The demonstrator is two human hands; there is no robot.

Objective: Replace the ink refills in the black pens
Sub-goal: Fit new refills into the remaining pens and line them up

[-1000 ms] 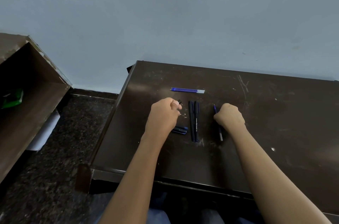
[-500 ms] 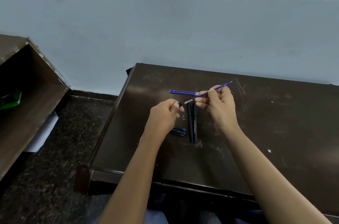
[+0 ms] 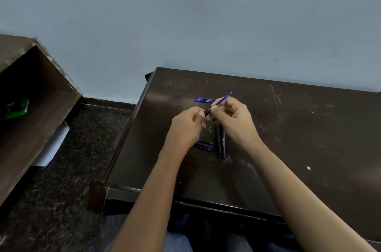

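My right hand (image 3: 235,119) pinches a blue ink refill (image 3: 223,99) that slants up to the right. Its lower end meets a small black pen piece (image 3: 206,112) held between the fingers of my left hand (image 3: 188,128). Both hands hover close together over the dark table (image 3: 288,138). Two black pen barrels (image 3: 220,144) lie side by side on the table just below my right hand. Spare blue refills (image 3: 203,100) lie behind the hands. Dark blue caps (image 3: 204,145) lie beside my left wrist.
A brown wooden shelf unit (image 3: 31,107) with a green object (image 3: 17,108) inside stands at the left, across a dark speckled floor gap (image 3: 72,169). A pale wall rises right behind the table. My knees sit under the table's near edge.
My right hand lifted the refill off the table and swung it toward my left hand; its lower end now reaches the black piece held there. The hands have closed together.
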